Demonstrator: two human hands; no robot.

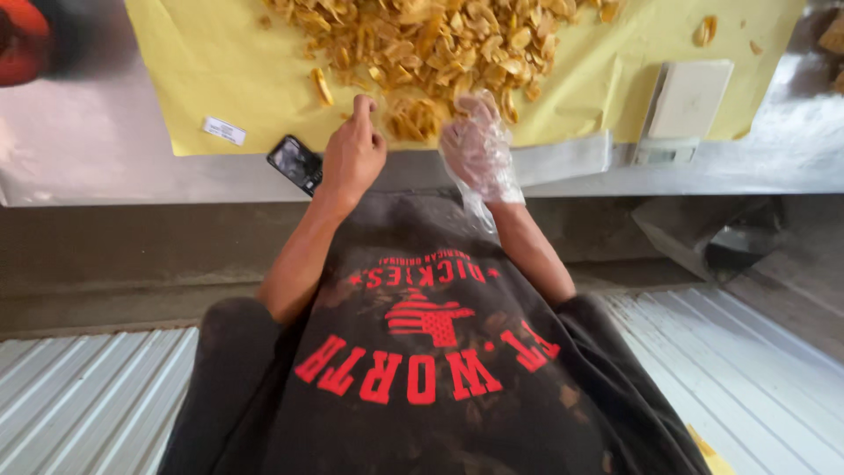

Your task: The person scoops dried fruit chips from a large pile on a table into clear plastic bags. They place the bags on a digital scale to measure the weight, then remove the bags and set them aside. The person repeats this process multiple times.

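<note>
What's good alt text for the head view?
Looking down, a bare left hand and a plastic-gloved right hand reach into a pile of yellow chips on yellow paper. A phone and a white scale lie nearby.

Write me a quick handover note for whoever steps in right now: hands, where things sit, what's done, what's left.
Left hand: bare, fingers curled at the near edge of the chips.
Right hand: in a clear plastic glove, resting on the chips; grip not clear.
Chips are heaped on yellow paper on the metal counter.
Phone lies by the left wrist; a white scale sits to the right.
Done: nothing visibly sorted or bagged.
Left: the whole heap.
</note>
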